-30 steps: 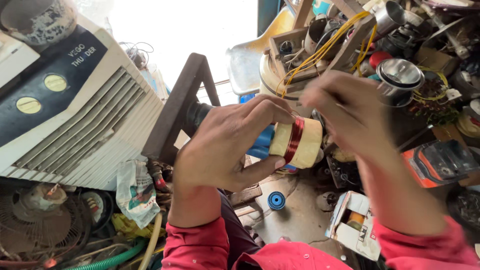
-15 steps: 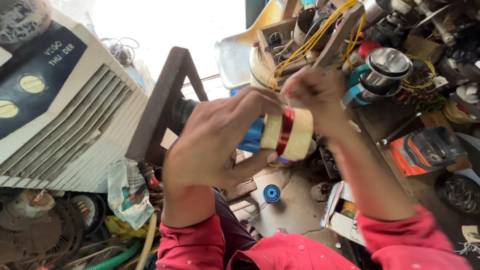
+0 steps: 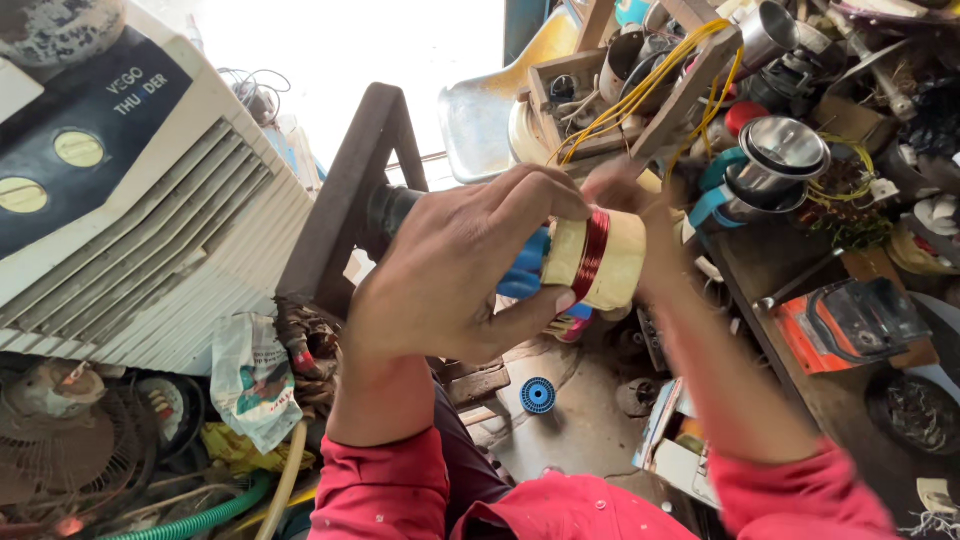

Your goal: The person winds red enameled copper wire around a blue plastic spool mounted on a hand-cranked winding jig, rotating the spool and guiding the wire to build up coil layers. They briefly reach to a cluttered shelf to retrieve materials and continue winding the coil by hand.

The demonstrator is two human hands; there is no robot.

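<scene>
Setting: cluttered workshop, bright daylight at the top, stained floor below the spool, parts and tools heaped on every side.
Air cooler: white louvred body with a dark top panel, far left of the spool, tilted in the view.
Fan grille: dusty wire guard low and left of the spool, under the cooler, with a green ribbed hose curling past it.
Printed bag: crumpled, white, lower left of the spool, just beside the cooler's bottom edge.
Dark frame: angled brown stand left of the spool, a black shaft running from it toward the spool, behind the left hand.
Left hand: fingers curled, thumb tip and fingertips pinching the spool's left end; red sleeve below.
Spool: cream-yellow cylinder at centre, held up above the floor, a narrow band of red-brown wire wound round its middle; something blue just behind its left end.
Small blue reel: lying on the floor straight below the spool.
Right hand: blurred, touching the spool's right upper side; exact grip cannot be told.
Yellow wires: draped over a wooden rack above the spool.
Steel cup: shiny, right of the spool and above it.
Orange tool case: on the bench, right of the spool and lower.
</scene>
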